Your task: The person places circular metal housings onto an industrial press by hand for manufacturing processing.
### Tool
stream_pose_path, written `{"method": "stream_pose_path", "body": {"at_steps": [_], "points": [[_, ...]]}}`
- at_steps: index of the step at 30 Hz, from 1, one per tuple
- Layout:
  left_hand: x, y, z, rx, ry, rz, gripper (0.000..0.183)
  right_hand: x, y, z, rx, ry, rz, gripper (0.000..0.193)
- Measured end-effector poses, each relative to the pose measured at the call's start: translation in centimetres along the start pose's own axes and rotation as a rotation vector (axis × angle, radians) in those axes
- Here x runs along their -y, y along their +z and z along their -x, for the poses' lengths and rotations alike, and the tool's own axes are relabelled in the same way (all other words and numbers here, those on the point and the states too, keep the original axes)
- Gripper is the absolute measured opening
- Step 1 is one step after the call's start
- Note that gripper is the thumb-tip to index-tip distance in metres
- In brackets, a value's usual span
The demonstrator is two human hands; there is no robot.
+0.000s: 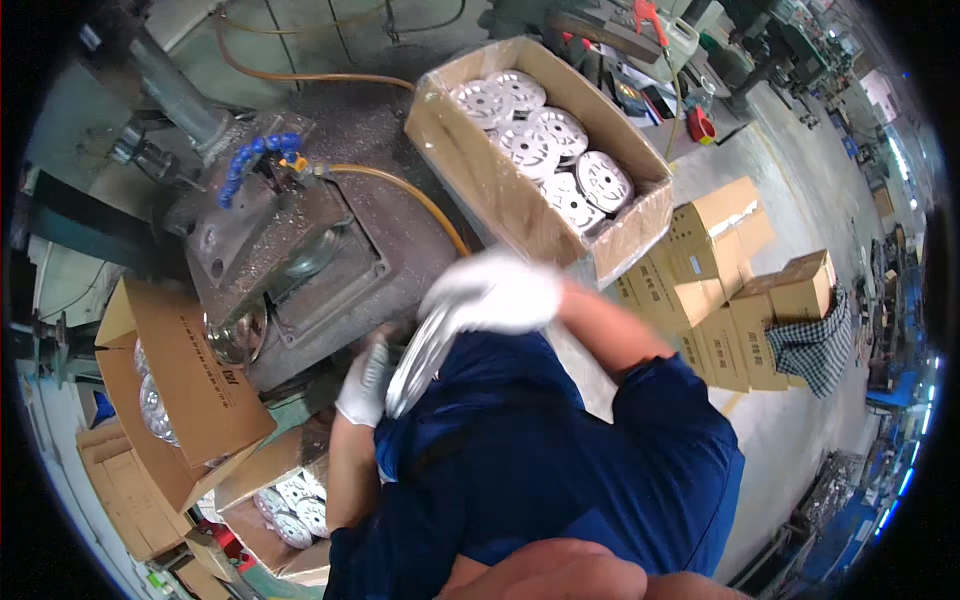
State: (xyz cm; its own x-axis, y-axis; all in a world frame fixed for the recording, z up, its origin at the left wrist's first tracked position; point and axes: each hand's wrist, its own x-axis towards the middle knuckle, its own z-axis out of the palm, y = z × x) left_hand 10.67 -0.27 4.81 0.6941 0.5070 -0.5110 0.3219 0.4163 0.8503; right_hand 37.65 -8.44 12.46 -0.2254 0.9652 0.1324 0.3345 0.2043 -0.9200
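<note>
A few thin silvery metal discs [420,362] are held together, tilted nearly on edge, in front of my body. My right hand [495,292], in a white glove and blurred by motion, is closed over their upper end. Lower down, my left hand [362,385], also in a white glove, grips them from the left side; its fingers are partly hidden. Just to the left, a round shiny metal part [237,335] sits at the edge of the grey machine bed [400,270].
An open carton [500,205] of slotted metal discs stands at the far right of the machine. More discs lie in a carton [190,390] on the left and another [265,560] below it. Stacked cartons [720,340], one under a checkered cloth [815,345], stand right. Blue segmented hose [258,150] rises above the machine.
</note>
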Motion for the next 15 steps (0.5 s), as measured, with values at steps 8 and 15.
{"method": "stream_pose_path", "body": {"at_steps": [8,15], "points": [[5.7,-8.4,1.3,-0.243,-0.064,0.298,0.071,-11.2,-21.2,10.2,-0.761,0.564,0.197,0.038],[7.0,-8.8,3.4,-0.324,0.012,0.402,0.061,-18.5,-20.2,11.2,-0.449,0.849,0.233,0.036]]}}
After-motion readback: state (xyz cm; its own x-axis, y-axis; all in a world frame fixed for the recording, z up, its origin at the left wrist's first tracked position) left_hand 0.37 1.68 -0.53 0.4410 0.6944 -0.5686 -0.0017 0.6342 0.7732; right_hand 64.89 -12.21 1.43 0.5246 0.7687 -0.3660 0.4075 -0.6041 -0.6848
